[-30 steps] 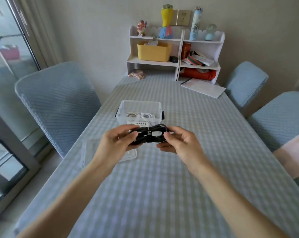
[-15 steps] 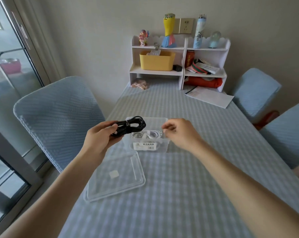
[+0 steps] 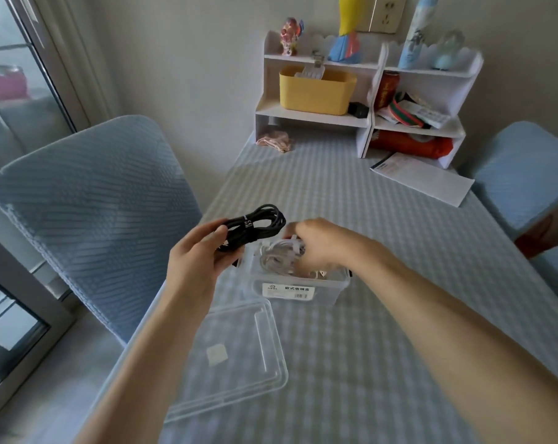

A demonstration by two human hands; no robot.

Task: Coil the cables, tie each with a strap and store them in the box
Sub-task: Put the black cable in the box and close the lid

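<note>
Gripping coiled black cable (image 3: 255, 224), left hand (image 3: 196, 259)

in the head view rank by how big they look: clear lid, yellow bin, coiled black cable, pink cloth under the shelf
1. clear lid, though it lies nearest the camera
2. yellow bin
3. coiled black cable
4. pink cloth

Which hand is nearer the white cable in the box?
Right. The right hand reaches into the clear box, at the white cable. The left hand holds the black cable beside the box.
</note>
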